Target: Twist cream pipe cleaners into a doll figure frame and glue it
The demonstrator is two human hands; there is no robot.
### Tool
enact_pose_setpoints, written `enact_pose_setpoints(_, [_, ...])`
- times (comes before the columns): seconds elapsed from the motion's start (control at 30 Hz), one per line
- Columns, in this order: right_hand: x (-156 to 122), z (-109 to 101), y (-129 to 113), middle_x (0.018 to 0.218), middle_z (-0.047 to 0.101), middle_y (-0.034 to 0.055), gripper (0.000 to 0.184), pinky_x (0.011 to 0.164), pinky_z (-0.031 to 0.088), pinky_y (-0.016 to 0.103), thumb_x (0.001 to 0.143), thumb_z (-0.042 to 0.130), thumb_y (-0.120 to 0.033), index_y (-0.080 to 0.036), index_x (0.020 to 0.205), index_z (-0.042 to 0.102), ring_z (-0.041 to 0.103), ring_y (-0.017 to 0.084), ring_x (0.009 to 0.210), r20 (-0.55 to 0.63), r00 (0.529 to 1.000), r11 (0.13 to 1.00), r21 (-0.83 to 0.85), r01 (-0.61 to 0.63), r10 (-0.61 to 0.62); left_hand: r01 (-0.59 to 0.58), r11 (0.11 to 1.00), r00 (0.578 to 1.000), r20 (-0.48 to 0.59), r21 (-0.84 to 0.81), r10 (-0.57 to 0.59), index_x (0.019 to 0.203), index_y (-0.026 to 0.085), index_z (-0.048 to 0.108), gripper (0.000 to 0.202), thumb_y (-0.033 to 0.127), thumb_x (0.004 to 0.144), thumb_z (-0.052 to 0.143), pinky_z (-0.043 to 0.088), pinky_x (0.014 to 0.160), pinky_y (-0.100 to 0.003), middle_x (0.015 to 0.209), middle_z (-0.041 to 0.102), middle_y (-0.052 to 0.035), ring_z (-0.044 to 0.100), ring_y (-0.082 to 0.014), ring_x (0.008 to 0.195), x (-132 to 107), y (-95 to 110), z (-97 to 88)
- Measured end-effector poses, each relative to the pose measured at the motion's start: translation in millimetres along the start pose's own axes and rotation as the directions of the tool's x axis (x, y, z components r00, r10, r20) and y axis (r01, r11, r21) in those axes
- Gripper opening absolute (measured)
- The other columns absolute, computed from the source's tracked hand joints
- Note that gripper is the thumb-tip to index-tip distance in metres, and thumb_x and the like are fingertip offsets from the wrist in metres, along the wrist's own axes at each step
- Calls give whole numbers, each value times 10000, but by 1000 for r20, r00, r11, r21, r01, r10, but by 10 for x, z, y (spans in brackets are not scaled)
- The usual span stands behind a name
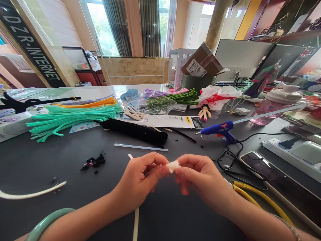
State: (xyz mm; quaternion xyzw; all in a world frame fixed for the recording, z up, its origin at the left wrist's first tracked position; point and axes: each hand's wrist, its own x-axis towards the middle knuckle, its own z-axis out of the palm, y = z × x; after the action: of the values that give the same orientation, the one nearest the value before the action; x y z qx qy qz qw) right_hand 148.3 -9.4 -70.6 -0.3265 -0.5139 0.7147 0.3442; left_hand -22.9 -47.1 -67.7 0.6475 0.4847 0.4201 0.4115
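Observation:
Pinched between both hands is a small cream fuzzy piece (pixel 173 165), looking like coiled pipe cleaner. My left hand (pixel 144 177) grips its left end with thumb and forefinger; my right hand (pixel 200 177) grips its right end the same way. A cream pipe cleaner (pixel 135 224) runs under my left wrist, and a pale tip shows above that hand. Another cream pipe cleaner (pixel 35 194) lies at the far left. Beyond my hands rests a translucent glue stick (pixel 141 147). Further back stands a small doll-like figure (pixel 205 112) with cream limbs and dark hair.
A blue glue gun (pixel 218 130) with its black cord lies at right, near a phone (pixel 281 177), yellow-handled scissors (pixel 260 201) and a power strip (pixel 296 157). Green pipe cleaners (pixel 75 117), a black bundle (pixel 135 131) and black scraps (pixel 94 162) lie left.

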Motion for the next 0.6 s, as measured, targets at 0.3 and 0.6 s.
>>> enact_pose_setpoints(0.3, [-129,92,27,485,575,-43,126,367,411,152,697,598,-246,-156,610,596,538,66,359,-148,983,963,-260,64,-105,17,997,999,-52,71,-13,793,170,538,187,331,868,479,307,393,-172,502,423,77,400,-70,412,-20,-25,63])
enact_pose_setpoints(0.6, [-142,106,48,515,568,-34,161,394,420,170,740,564,-280,-165,630,585,539,74,392,-145,981,947,-312,76,-126,-119,969,986,-93,217,142,800,176,535,142,281,875,476,289,401,-178,501,391,81,379,-71,417,-30,-84,67])
